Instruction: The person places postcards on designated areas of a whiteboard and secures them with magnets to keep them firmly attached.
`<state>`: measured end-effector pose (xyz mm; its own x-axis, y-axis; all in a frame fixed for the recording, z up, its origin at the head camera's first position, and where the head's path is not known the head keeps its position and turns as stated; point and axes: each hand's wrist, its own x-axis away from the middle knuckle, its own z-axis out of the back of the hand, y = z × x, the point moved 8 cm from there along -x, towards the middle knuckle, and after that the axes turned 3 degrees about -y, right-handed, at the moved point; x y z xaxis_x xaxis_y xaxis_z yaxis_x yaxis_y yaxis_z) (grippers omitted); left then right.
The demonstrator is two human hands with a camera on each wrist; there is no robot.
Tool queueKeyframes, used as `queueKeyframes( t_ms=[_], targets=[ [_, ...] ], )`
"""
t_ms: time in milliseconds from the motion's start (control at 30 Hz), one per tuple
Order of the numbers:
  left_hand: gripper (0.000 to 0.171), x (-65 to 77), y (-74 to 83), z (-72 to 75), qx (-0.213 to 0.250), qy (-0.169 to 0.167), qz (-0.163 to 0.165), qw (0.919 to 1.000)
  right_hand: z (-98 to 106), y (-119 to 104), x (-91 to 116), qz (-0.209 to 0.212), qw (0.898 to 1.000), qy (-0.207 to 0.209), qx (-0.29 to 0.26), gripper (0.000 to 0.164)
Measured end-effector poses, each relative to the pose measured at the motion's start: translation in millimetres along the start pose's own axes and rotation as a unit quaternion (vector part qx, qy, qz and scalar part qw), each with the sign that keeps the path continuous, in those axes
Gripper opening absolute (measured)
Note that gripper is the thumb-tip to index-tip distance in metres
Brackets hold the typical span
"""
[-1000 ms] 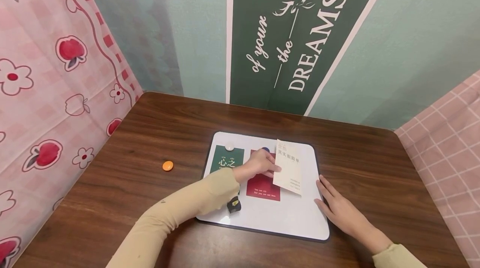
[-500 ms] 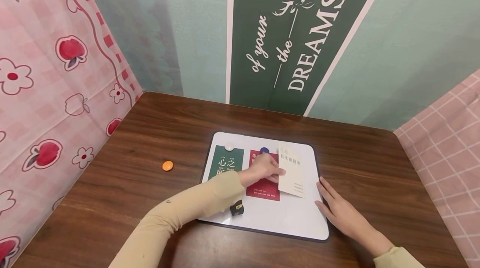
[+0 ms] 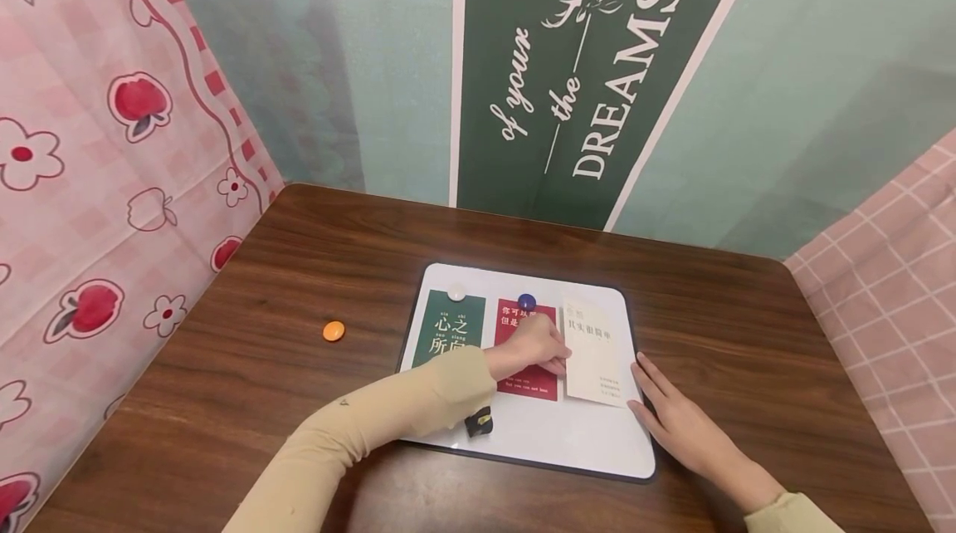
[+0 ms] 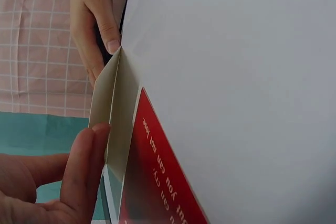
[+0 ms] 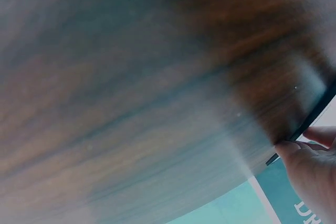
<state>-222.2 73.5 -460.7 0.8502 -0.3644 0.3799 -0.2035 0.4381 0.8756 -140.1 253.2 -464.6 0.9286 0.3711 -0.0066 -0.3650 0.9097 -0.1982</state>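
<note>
My left hand (image 3: 536, 344) pinches the left edge of a cream card (image 3: 593, 359) with dark printed characters, over the right part of a whiteboard (image 3: 560, 442). In the left wrist view the card (image 4: 127, 108) is tilted up from the board, its far corner low near my right thumb. A red card (image 3: 534, 383), partly hidden by the left hand, lies in the middle under a round blue magnet (image 3: 527, 301). My right hand (image 3: 680, 425) rests at the board's right edge, fingers fairly straight.
Left on the board is a green card (image 3: 448, 321) under a white magnet (image 3: 456, 292). A small black object with a yellow mark (image 3: 479, 422) sits by the left sleeve. An orange round magnet (image 3: 334, 331) lies on the wooden table (image 3: 284, 267). Curtains hang behind and beside.
The left hand has carried the cream card rightward and slightly nearer, off the red card. The blue magnet and red card's characters have come into view. The right hand has stayed put.
</note>
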Motion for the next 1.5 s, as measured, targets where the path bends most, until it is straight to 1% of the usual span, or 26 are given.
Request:
queueKeyframes(
  t_ms=[267,467,567,800,900,1000,1133,1267,1367,1500],
  targets=[
    [0.008,-0.4,0.4,0.0,-0.032,0.013,-0.004,0.9994,-1.3,0.2,-0.4,-0.002,1.0,0.0,-0.002,0.057],
    [0.008,-3.5,-2.9,-2.1,-0.052,0.02,0.005,0.9985,-1.7,0.1,-0.1,-0.002,1.0,0.0,-0.004,0.057],
    [0.01,-3.5,-2.4,-3.3,-0.062,0.02,0.009,0.9978,-1.0,0.2,-0.5,0.0,1.0,0.0,-0.006,0.057],
    [0.024,-5.6,0.1,-5.2,-0.083,0.013,0.006,0.9965,1.3,0.7,-1.8,0.01,1.0,0.006,-0.004,0.057],
    [0.023,-6.2,1.3,-5.3,-0.078,0.008,0.009,0.9969,2.1,1.3,-2.1,0.014,1.0,0.009,-0.005,0.057],
    [0.021,-5.9,3.5,-5.7,-0.078,0.002,0.0,0.997,2.4,2.4,-2.6,0.014,1.0,0.009,-0.005,0.057],
    [0.022,-3.9,6.3,-6.0,-0.089,-0.004,-0.014,0.9959,2.8,3.1,-3.2,0.013,1.0,0.006,-0.006,0.057],
    [0.023,-2.8,6.9,-6.1,-0.101,-0.002,-0.013,0.9948,3.2,3.3,-4.0,0.013,1.0,0.003,-0.008,0.057],
    [0.019,-2.0,10.4,-7.0,-0.123,-0.008,-0.033,0.9918,3.9,3.7,-4.7,0.011,1.0,0.0,-0.008,0.057],
    [0.012,1.2,18.5,-8.0,-0.153,-0.028,-0.091,0.9836,4.5,5.2,-5.2,0.007,1.0,-0.003,-0.01,0.057]
  ],
)
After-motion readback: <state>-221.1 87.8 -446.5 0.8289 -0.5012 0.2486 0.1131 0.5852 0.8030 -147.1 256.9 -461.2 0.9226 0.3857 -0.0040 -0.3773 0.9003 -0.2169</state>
